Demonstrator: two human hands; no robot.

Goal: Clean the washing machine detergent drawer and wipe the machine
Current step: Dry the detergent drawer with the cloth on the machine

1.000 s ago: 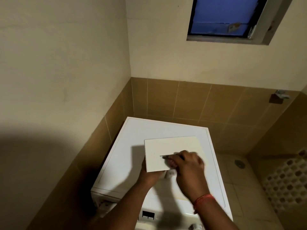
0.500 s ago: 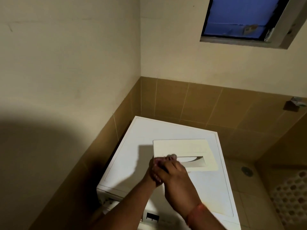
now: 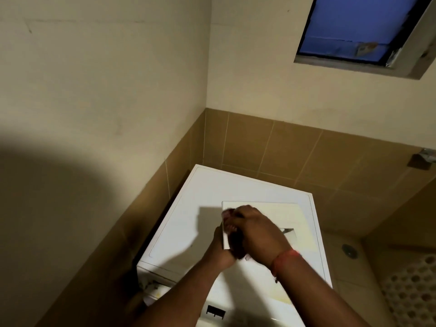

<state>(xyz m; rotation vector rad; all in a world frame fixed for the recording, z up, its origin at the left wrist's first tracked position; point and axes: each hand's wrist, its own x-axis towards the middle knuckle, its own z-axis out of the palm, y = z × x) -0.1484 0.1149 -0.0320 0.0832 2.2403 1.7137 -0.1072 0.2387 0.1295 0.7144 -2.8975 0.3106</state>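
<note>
- The detergent drawer (image 3: 278, 217), out of the machine, is held above the top of the white washing machine (image 3: 195, 208), in front of the person's chest.
- What faces the camera is its flat, pale front panel, a rectangle with its long axis running left to right; the near left corner sits in the hands and the far end reaches to the right, past the knuckles.
- A dark, curved handle recess (image 3: 286, 231) shows on the panel just to the right of the right hand's knuckles.
- The left hand (image 3: 220, 252) comes up from below and grips the drawer's left edge, fingers curled round it; the fingertips are hidden behind the panel and the other hand.
- The right hand (image 3: 256, 234) lies over the panel's left part, fingers bent and bunched toward the left edge. Something small and pale (image 3: 227, 212) shows at its fingertips; I cannot tell what it is, nor whether the fingers pinch it or only press on the panel.
- A red thread band (image 3: 286, 256) circles the right wrist.
- Below the left forearm, the machine's front shows the open drawer slot (image 3: 153, 287) at the upper left corner.
- The machine stands in a corner of brown-tiled wall (image 3: 271, 142), with a window (image 3: 349, 27) high on the right.
</note>
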